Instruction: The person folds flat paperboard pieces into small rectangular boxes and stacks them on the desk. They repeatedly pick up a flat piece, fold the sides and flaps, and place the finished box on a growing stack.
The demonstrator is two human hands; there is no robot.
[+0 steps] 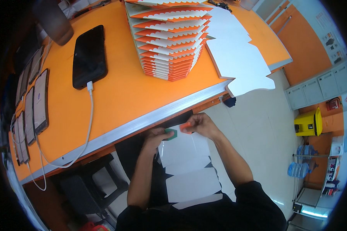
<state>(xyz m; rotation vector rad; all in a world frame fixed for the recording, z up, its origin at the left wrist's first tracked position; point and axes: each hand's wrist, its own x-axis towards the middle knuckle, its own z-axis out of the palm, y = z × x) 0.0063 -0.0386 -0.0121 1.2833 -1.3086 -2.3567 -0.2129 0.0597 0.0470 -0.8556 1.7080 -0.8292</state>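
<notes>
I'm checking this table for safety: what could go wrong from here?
The green piece in the left hand or the orange piece in the right hand might drop onto the white sheet below. The white cardboard stack juts past the table edge, so a knock might tip it off.

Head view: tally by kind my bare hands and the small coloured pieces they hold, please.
Hands: 2, left hand and right hand
Small green piece, in the left: 1
Small orange piece, in the right: 1
Total: 4

Surface [119, 92] is looking smooth; its metal edging [162, 112] is shining; white lap sheet [185, 152] is gleaming, glossy, paper-like.
</notes>
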